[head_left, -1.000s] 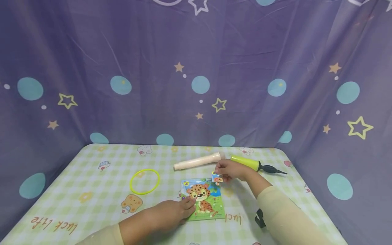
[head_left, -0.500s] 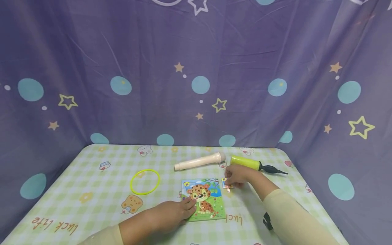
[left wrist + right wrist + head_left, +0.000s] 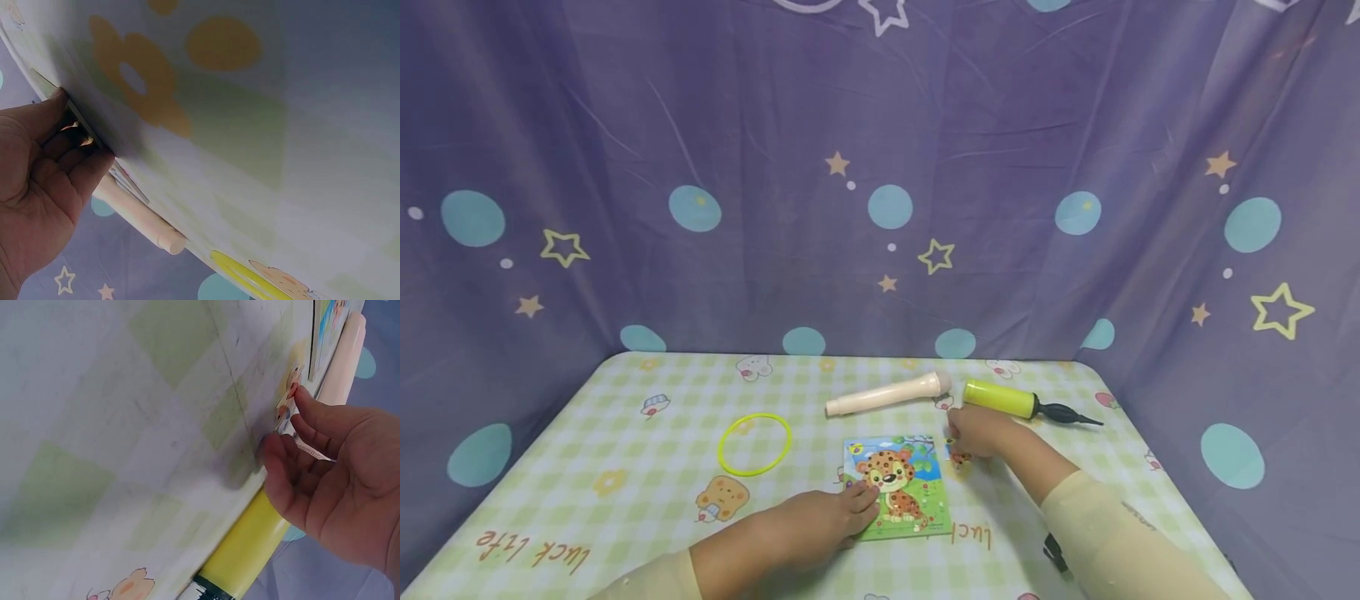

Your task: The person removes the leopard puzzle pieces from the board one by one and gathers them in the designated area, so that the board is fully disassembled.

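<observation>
A jigsaw puzzle board (image 3: 904, 500) with a spotted cub picture lies on the table. My left hand (image 3: 827, 521) holds its near left edge, fingertips on top; in the left wrist view, the thumb and fingers (image 3: 87, 172) grip the thin edge. To the right of the board, my right hand (image 3: 988, 431) is low over the table at a small puzzle piece (image 3: 958, 454). In the right wrist view the thumb touches the puzzle piece (image 3: 289, 403), with curled, slightly blurred fingers (image 3: 278, 469) beside it. Part of the piece is hidden beneath the right hand in the head view.
Behind the board lies a pale toy microphone (image 3: 887, 394). A yellow-green hand pump (image 3: 1000, 398) with a black nozzle lies just beyond my right hand. The yellow ring (image 3: 722, 446) rests to the left on the checked tablecloth (image 3: 625, 467). A purple curtain (image 3: 805, 275) hangs behind.
My right hand has carried the puzzle piece from above the board's upper right corner to the right and down to the table. The left hand and the board have stayed put.
</observation>
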`<control>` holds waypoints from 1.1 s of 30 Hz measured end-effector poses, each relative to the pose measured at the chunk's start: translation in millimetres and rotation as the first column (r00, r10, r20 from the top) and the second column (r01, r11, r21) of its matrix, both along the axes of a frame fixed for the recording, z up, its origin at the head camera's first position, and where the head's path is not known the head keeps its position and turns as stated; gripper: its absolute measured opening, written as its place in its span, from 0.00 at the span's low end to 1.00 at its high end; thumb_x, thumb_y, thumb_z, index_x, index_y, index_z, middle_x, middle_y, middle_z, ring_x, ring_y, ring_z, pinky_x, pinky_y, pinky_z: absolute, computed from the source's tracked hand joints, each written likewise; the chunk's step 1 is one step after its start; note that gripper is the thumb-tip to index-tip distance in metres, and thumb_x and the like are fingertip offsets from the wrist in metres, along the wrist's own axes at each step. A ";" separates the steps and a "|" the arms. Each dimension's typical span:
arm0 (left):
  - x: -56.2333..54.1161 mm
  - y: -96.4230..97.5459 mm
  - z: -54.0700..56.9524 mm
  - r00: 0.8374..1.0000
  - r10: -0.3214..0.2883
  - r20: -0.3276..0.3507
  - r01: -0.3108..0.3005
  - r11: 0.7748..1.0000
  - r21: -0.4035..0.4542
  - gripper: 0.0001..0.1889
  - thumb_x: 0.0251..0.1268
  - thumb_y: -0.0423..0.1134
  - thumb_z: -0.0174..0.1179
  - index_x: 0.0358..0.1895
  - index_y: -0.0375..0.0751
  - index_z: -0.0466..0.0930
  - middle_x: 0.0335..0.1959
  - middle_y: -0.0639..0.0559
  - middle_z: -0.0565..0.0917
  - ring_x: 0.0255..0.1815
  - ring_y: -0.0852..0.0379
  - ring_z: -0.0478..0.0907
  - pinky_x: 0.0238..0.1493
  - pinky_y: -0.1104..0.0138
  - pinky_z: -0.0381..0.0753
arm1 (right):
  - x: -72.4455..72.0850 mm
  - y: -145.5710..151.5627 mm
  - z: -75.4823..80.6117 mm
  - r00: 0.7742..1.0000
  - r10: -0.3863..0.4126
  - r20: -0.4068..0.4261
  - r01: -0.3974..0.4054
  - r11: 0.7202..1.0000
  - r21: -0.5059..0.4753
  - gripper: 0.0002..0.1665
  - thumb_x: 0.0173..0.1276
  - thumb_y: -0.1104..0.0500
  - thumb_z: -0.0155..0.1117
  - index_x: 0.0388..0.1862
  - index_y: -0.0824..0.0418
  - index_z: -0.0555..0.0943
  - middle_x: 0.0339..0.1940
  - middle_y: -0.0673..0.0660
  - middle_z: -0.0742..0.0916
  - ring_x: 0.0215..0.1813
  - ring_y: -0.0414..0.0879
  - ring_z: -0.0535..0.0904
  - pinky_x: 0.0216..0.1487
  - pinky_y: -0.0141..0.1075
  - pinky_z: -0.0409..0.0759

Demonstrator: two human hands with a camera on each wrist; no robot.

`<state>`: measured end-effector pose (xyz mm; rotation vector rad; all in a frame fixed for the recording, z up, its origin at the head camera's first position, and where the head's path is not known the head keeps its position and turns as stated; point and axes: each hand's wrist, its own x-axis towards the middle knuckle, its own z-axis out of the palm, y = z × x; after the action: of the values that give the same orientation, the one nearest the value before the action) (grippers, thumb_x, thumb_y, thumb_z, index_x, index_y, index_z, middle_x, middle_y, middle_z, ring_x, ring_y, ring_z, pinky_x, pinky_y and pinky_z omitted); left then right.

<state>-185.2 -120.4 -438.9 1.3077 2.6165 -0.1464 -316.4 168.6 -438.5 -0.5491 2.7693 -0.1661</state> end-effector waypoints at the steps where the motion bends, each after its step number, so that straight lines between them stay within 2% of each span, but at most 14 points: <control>1: 0.1 -0.1 -0.2 1.000 0.001 -0.001 -0.001 1.000 0.000 0.28 0.74 0.47 0.52 0.74 0.48 0.63 0.77 0.51 0.61 0.77 0.52 0.59 0.64 0.65 0.76 | 0.5 -1.3 0.5 1.000 0.017 -0.026 -0.016 1.000 0.014 0.12 0.63 0.52 0.71 0.34 0.53 0.75 0.29 0.50 0.79 0.30 0.44 0.75 0.36 0.39 0.76; 4: 0.0 -0.2 -0.5 1.000 0.012 0.006 -0.012 1.000 0.005 0.28 0.74 0.47 0.52 0.74 0.48 0.63 0.77 0.52 0.61 0.77 0.52 0.59 0.64 0.65 0.75 | 3.6 -7.9 3.9 0.996 0.044 -0.083 -0.043 0.999 0.011 0.11 0.63 0.52 0.70 0.36 0.51 0.76 0.32 0.48 0.79 0.34 0.43 0.74 0.38 0.39 0.76; 7: 0.1 -0.3 0.2 1.000 0.016 0.009 -0.016 1.000 0.016 0.27 0.74 0.46 0.52 0.74 0.48 0.64 0.77 0.51 0.62 0.76 0.51 0.60 0.65 0.63 0.75 | 8.6 -18.9 7.7 0.994 0.078 -0.079 -0.086 0.991 -0.101 0.12 0.65 0.52 0.69 0.43 0.52 0.77 0.32 0.49 0.80 0.32 0.42 0.74 0.36 0.39 0.75; 12: -0.2 -0.7 0.7 1.000 0.009 0.014 -0.009 1.000 0.013 0.27 0.74 0.46 0.53 0.73 0.47 0.65 0.77 0.50 0.62 0.76 0.51 0.60 0.65 0.63 0.75 | 16.5 -42.8 6.4 0.976 0.219 0.000 -0.210 0.940 -0.270 0.23 0.67 0.49 0.67 0.57 0.53 0.75 0.30 0.46 0.79 0.30 0.39 0.74 0.34 0.35 0.75; 15: -0.7 0.2 0.4 1.000 0.006 0.012 -0.006 1.000 0.005 0.27 0.74 0.46 0.53 0.74 0.48 0.65 0.77 0.51 0.61 0.76 0.51 0.60 0.64 0.63 0.76 | 18.7 -55.7 1.9 0.957 0.290 0.033 -0.268 0.919 -0.289 0.27 0.68 0.47 0.67 0.63 0.48 0.72 0.31 0.44 0.79 0.31 0.37 0.74 0.35 0.33 0.75; 18: -0.9 1.2 0.5 1.000 0.002 -0.007 -0.002 1.000 -0.005 0.28 0.74 0.47 0.53 0.74 0.48 0.65 0.77 0.51 0.61 0.76 0.51 0.61 0.63 0.63 0.77 | 18.1 -65.1 -4.0 0.939 0.337 0.063 -0.310 0.913 -0.265 0.29 0.66 0.46 0.67 0.65 0.41 0.72 0.33 0.44 0.78 0.32 0.36 0.74 0.37 0.32 0.75; 23: -2.0 3.4 0.8 1.000 0.016 -0.009 -0.016 1.000 -0.014 0.28 0.73 0.48 0.54 0.74 0.50 0.65 0.77 0.53 0.61 0.76 0.51 0.60 0.61 0.64 0.79 | 13.6 -70.5 -10.6 0.937 0.334 0.098 -0.308 0.927 -0.216 0.28 0.64 0.47 0.70 0.62 0.34 0.73 0.36 0.45 0.76 0.34 0.38 0.74 0.37 0.33 0.75; 28: -1.6 3.4 1.7 0.999 0.042 0.032 -0.041 0.999 -0.011 0.28 0.73 0.47 0.54 0.74 0.50 0.64 0.77 0.53 0.60 0.76 0.52 0.60 0.60 0.64 0.80 | 12.8 -72.5 -10.9 0.939 0.319 0.132 -0.283 0.930 -0.234 0.26 0.64 0.49 0.71 0.58 0.33 0.73 0.38 0.46 0.76 0.35 0.39 0.74 0.39 0.34 0.75; 33: -0.4 2.9 1.3 1.000 0.028 0.008 -0.028 0.999 -0.014 0.28 0.73 0.47 0.54 0.73 0.49 0.65 0.77 0.53 0.61 0.76 0.51 0.61 0.59 0.65 0.79 | 16.1 -75.8 -10.3 0.944 0.301 0.132 -0.265 0.935 -0.234 0.25 0.63 0.50 0.71 0.57 0.34 0.73 0.38 0.46 0.76 0.36 0.39 0.74 0.38 0.34 0.74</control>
<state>-185.5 -117.5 -437.6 1.2634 2.6209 -0.1546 -300.4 92.8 -448.7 -0.9383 2.4903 -0.4256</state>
